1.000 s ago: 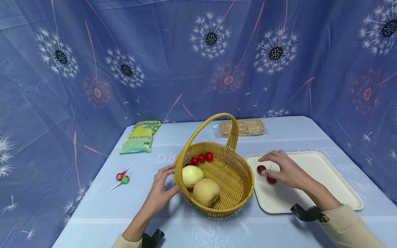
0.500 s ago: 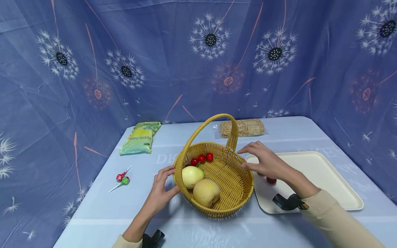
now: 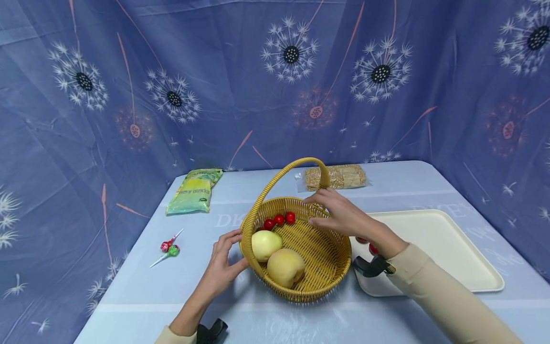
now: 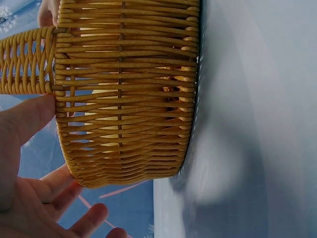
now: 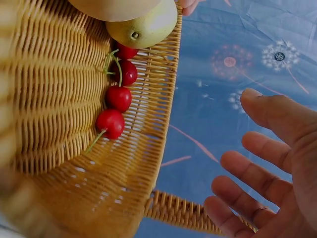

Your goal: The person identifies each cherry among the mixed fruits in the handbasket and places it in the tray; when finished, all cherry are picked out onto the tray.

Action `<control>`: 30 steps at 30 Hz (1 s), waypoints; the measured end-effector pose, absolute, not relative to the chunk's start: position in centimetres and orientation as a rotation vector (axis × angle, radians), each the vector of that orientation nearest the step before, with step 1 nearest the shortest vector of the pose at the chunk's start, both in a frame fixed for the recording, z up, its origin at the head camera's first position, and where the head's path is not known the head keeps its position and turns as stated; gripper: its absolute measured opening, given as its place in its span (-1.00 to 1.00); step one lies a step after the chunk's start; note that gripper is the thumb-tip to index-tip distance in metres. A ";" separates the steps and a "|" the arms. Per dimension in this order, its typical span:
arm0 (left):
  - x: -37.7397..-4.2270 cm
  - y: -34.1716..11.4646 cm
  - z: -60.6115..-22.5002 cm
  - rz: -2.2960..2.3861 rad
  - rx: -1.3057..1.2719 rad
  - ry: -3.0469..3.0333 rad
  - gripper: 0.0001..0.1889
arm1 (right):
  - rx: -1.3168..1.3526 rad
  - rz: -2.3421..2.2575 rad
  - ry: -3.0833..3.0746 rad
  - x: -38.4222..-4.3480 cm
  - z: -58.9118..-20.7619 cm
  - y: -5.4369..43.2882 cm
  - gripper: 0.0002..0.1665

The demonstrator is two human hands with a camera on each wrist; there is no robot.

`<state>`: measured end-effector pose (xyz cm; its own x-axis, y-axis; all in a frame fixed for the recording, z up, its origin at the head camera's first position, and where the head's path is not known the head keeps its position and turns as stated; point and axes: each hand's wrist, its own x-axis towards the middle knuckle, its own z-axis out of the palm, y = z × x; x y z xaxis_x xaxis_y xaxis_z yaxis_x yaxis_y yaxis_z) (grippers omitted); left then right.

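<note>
At the centre of the head view stands a wicker basket (image 3: 301,248), golden-yellow, oval, with one tall arched handle (image 3: 283,184). It holds two pale yellow-green fruits (image 3: 277,255) at its lower left and a row of red cherries (image 3: 279,220) against the far wall. The left hand (image 3: 223,265) rests on the basket's left rim, thumb at the handle's base, fingers straight and loose. The right hand (image 3: 339,215) hovers over the basket's right side, fingers spread and holding nothing — the cherries lie just left of it, with open room between. A cream tray (image 3: 434,239) sits right of the basket, its near-left edge almost touching the rim; two cherries on it (image 3: 371,247) are partly hidden by the wrist.
</note>
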<state>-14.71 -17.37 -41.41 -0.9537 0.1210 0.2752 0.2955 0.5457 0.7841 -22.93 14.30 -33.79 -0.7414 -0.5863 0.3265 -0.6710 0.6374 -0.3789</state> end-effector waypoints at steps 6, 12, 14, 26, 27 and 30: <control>-14.7 -17.4 -41.5 -1.369 -0.349 -2.600 -0.46 | 1.028 0.708 -2.747 -24.0 -34.1 12.6 -0.44; -14.7 -17.5 -41.6 -1.369 -0.348 -2.601 -0.46 | 1.017 0.703 -2.816 -24.9 -34.5 11.3 -0.39; -14.8 -17.5 -41.6 -1.366 -0.349 -2.600 -0.46 | 1.017 0.709 -2.843 -25.2 -34.6 10.9 -0.38; -14.7 -17.4 -41.6 -1.359 -0.351 -2.599 -0.46 | 1.054 0.717 -2.967 -26.6 -36.1 9.3 -0.37; -14.7 -17.4 -41.6 -1.360 -0.350 -2.600 -0.46 | 1.052 0.719 -2.977 -26.7 -36.2 9.2 -0.37; -14.7 -17.4 -41.5 -1.364 -0.346 -2.603 -0.46 | 1.036 0.719 -3.013 -27.0 -36.7 9.0 -0.36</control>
<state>-14.70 -17.44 -41.53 -0.9563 0.1207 0.2665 0.2878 0.5513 0.7831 -26.96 8.95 -36.68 -0.7919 -0.6101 0.0245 -0.5555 0.7032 -0.4439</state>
